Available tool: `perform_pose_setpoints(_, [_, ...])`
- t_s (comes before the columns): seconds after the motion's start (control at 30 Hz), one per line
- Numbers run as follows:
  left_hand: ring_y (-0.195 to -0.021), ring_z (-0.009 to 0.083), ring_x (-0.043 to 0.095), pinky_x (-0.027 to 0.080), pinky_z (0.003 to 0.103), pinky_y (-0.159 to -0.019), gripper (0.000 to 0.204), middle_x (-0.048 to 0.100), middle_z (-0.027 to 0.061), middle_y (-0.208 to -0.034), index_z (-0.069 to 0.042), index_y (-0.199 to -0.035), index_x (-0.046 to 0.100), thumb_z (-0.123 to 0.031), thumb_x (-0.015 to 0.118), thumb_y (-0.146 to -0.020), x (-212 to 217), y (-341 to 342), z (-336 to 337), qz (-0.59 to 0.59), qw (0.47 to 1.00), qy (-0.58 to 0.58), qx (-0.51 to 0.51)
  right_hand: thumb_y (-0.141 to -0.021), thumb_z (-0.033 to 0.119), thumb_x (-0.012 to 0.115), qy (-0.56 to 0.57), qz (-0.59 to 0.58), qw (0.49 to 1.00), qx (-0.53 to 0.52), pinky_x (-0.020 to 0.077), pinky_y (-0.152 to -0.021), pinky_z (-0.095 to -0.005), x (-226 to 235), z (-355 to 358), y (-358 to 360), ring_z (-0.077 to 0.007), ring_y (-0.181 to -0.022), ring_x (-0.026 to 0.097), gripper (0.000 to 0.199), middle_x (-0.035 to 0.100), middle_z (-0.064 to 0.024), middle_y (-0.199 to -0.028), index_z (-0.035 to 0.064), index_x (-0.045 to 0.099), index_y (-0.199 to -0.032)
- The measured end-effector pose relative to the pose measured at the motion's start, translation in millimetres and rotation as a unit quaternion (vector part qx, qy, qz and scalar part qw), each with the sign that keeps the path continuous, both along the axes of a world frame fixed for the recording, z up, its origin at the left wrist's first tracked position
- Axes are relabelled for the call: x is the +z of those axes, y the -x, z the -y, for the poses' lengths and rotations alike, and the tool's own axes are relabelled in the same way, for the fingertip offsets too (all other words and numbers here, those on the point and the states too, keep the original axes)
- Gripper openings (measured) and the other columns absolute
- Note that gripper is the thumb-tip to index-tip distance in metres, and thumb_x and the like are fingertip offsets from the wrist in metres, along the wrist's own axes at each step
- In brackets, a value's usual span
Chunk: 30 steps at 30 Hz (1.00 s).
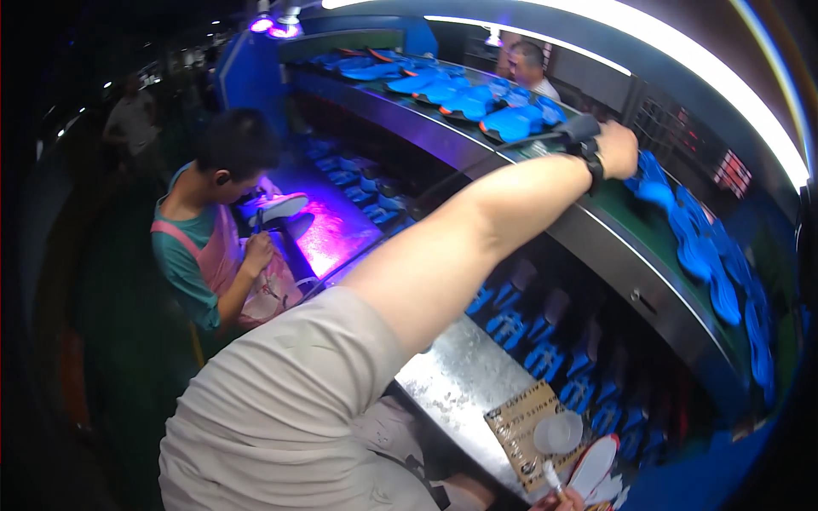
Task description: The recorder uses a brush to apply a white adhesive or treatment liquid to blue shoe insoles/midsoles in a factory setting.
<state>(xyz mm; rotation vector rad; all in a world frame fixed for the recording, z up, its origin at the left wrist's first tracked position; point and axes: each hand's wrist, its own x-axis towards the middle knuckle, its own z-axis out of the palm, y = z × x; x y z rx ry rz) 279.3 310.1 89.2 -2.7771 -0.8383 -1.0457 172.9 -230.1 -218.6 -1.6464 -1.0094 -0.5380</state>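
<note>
My left arm stretches far up and across to a raised conveyor belt [605, 204]. My left hand [618, 150], with a black band at its wrist, is closed by a dark elongated object [579, 129]; whether it grips that is unclear. Blue shoe-shaped pieces [699, 247] lie on the belt close by. At the bottom edge my right hand [562, 502], partly cut off, is closed round a slim pale brush [554, 479]. Beside it lies a red-edged white shoe sole [595, 464]. A translucent cup [558, 433] stands near the brush tip on brown cardboard [511, 419].
A metal worktop [464, 375] runs below the belt. More blue pieces [511, 328] fill a lower shelf. At left a seated co-worker [204, 230] handles a shoe [279, 209] under purple light. Another person [532, 68] is behind the belt, beyond further blue pieces [469, 102].
</note>
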Motion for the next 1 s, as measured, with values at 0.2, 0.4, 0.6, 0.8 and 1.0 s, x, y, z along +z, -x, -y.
perform_pose_setpoints(0.2, [-0.093,0.0304,0.072,0.057,0.045,-0.079,0.022,0.073,0.0180,-0.098,-0.004,-0.096,0.076,-0.013,0.062,-0.081,-22,-14,-41,-0.195,0.973,-0.127,-0.014,-0.095,0.008,0.061,0.042,-0.003,0.999,-0.012,0.0517,-0.064,-0.0393,6,-3,0,-0.0298,-0.077,0.061,0.013,0.064,-0.0167,-0.088,-0.0049,0.062,-0.096])
perform_pose_setpoints(0.4, [-0.086,0.0343,0.072,0.057,0.046,-0.072,0.018,0.072,0.0190,-0.090,-0.005,-0.089,0.075,-0.013,0.061,-0.081,-14,25,-37,-0.116,0.970,-0.203,-0.060,-0.095,0.014,0.064,0.123,-0.002,0.991,-0.048,0.0502,-0.057,-0.0378,11,-11,-2,-0.0290,-0.069,0.061,0.020,0.064,-0.0154,-0.081,-0.0044,0.063,-0.086])
perform_pose_setpoints(0.6, [-0.079,0.0350,0.070,0.057,0.044,-0.071,0.015,0.071,0.0161,-0.079,-0.013,-0.079,0.075,-0.015,0.070,-0.065,5,105,36,-0.056,0.972,-0.150,-0.173,-0.096,0.018,0.065,0.151,0.133,0.978,-0.044,0.0496,-0.056,-0.0420,15,-15,5,-0.0332,-0.067,0.061,0.025,0.063,-0.0162,-0.078,-0.0019,0.060,-0.081])
perform_pose_setpoints(0.8, [-0.082,0.0371,0.071,0.057,0.044,-0.076,0.030,0.069,0.0247,-0.080,0.003,-0.081,0.073,-0.026,0.069,-0.074,3,181,93,-0.068,0.989,0.113,0.069,-0.097,0.016,0.062,0.147,-0.048,0.988,0.023,0.0497,-0.061,-0.0431,18,-18,10,-0.0346,-0.073,0.062,0.019,0.063,-0.0182,-0.082,-0.0020,0.060,-0.092])
perform_pose_setpoints(1.0, [-0.078,0.0416,0.068,0.054,0.045,-0.068,0.025,0.066,0.0279,-0.076,0.004,-0.067,0.065,-0.021,0.067,-0.064,-90,153,83,0.257,0.926,0.241,-0.133,-0.097,0.010,0.057,-0.049,-0.295,0.942,0.151,0.0524,-0.071,-0.0364,53,-34,40,-0.0254,-0.083,0.062,0.018,0.064,-0.0159,-0.091,-0.0058,0.062,-0.102])
